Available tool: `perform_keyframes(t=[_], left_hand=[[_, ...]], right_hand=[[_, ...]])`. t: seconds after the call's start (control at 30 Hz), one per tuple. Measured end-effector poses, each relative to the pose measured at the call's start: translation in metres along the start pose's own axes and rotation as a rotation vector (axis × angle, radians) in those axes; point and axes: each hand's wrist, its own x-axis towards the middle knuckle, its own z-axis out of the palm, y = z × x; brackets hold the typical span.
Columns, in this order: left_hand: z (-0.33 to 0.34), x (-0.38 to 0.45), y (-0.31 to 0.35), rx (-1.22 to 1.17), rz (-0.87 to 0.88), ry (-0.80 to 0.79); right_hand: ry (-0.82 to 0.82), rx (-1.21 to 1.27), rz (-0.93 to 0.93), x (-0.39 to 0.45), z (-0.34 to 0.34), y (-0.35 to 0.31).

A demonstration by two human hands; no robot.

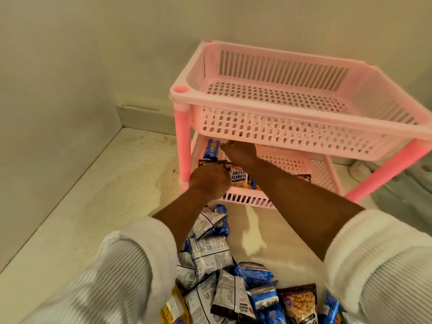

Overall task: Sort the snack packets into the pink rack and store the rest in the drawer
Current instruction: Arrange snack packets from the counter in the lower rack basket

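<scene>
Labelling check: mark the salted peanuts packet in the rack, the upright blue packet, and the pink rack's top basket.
black-and-white salted peanuts packet (238, 177), head view, on its printed front label
upright blue foil snack packet (211, 149), head view, mid-face
pink plastic rack's top basket (268, 99), head view, front rim

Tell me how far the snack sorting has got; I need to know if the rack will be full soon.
Barely started. A blue packet and a salted peanuts packet sit in the pink rack's lower basket, where both the left hand and right hand are working. The top basket holds nothing, and a big pile of packets waits on the floor.
</scene>
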Motion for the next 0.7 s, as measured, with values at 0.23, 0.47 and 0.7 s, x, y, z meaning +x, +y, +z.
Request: perform_keyframes(t=[0.23,0.47,0.7], left_hand=[[-0.016,-0.025,0.016,-0.259,-0.068,0.085],[0.013,-0.104,0.049,-0.203,0.164,0.434],[0.043,-0.152,0.046,-0.109,0.147,0.074]], right_hand=[[0.152,0.097,-0.189,-0.077,-0.058,0.032],[0.33,0.118,-0.484,-0.182,-0.079,0.085],[-0.269,0.008,-0.4,-0.243,-0.052,0.152]])
